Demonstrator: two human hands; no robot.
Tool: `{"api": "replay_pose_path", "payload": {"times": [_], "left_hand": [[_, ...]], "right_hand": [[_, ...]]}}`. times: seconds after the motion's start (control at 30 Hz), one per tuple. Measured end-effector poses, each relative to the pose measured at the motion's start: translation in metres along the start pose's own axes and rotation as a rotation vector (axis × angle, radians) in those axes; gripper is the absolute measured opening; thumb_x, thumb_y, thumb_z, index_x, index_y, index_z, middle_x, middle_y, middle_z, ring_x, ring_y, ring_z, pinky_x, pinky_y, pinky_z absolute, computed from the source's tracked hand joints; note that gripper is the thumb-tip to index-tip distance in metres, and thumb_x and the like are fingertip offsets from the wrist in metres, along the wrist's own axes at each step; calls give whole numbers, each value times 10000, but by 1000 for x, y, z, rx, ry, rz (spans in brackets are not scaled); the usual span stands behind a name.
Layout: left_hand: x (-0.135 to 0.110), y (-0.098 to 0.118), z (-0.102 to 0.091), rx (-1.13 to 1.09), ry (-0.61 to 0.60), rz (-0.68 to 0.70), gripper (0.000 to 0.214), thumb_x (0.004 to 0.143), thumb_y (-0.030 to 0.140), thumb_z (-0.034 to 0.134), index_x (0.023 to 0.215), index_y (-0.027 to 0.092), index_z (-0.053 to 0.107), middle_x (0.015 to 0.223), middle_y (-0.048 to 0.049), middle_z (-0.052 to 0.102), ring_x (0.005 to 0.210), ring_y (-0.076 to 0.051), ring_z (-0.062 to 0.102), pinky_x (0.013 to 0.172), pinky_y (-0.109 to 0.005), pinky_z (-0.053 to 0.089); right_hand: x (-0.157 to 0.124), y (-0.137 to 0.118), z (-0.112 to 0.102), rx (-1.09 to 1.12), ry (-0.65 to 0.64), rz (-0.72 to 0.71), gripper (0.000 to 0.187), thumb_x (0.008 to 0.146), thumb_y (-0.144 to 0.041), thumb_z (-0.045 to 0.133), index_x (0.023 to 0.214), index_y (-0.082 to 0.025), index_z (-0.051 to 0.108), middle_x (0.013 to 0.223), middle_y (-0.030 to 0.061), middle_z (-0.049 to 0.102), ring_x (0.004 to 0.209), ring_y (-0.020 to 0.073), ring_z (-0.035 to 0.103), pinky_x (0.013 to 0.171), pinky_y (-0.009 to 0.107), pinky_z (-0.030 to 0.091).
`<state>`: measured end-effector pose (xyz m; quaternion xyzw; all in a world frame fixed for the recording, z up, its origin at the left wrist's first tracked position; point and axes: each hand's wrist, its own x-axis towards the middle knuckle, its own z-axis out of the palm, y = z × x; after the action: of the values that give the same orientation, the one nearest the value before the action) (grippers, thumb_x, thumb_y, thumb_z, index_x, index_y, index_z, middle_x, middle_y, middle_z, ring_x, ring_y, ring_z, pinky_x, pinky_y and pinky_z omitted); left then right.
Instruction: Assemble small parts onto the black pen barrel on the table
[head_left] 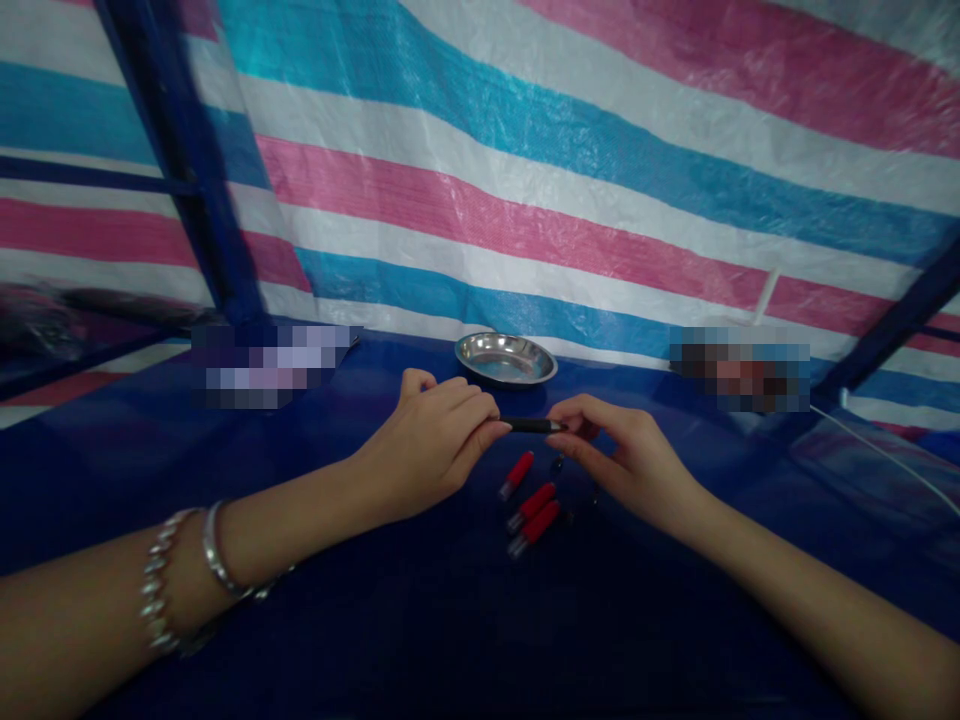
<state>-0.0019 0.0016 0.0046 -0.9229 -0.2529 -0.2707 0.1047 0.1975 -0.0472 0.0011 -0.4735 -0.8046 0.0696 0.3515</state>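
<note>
A slim black pen is held level between my two hands above the blue table. My left hand is closed around its left end, thumb along the near side. At the other end, the thumb and forefinger of my right hand pinch its narrow, paler tip. Whether a small part sits between those fingertips is hidden. Below the pen lie several short red tubes with clear ends, among them a red tube set apart and another red tube nearer me. A tiny dark piece rests beside them.
A round shiny metal dish stands at the back of the blue table. Blurred-out items lie at the back left, and another blurred-out item at the back right. Striped plastic sheeting hangs behind, between dark blue posts.
</note>
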Motion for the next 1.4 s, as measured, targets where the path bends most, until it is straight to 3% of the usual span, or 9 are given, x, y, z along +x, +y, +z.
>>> {"api": "replay_pose_path", "payload": {"times": [0.2,0.43,0.9,1.03,1.13,1.4], "left_hand": [[0,1,1,2,19,5,234,864,265,309,769,166,498,719,5,553,661,-139,458,646,-328,222],[0,1,0,4,-3,-9,226,864,265,315,773,167,498,715,5,546,675,-148,463,661,-333,221],[0,2,0,11,11,-29,238,865,269,306,775,170,503,717,3,552,678,-152,466,663,-337,225],[2,0,-4,87,-12,-85,262,865,274,294,764,164,510,727,-11,558,698,-163,475,678,-351,231],[3,-2,-3,188,-105,-118,288,857,277,303,708,159,519,688,-23,552,673,-174,473,659,-360,232],[0,-6,0,164,-244,-58,236,804,290,395,662,158,530,665,-27,537,656,-171,469,650,-364,243]], "right_hand": [[1,-1,-1,28,-19,-15,208,833,-286,398,813,-167,566,681,10,569,634,111,524,591,229,394],[1,0,-1,112,0,38,105,783,-224,484,864,-171,524,642,-12,547,588,98,507,545,218,386],[3,2,0,348,51,144,131,747,-254,533,836,-158,524,685,23,618,609,118,569,551,242,427],[4,12,-3,217,112,139,138,738,-247,535,847,-163,537,721,29,611,629,119,562,557,243,426],[5,17,-5,46,105,126,124,740,-208,512,850,-166,551,692,18,593,620,117,543,562,243,418],[7,24,-10,-142,47,158,146,735,-176,494,830,-153,602,692,31,640,595,133,568,552,253,418]]}}
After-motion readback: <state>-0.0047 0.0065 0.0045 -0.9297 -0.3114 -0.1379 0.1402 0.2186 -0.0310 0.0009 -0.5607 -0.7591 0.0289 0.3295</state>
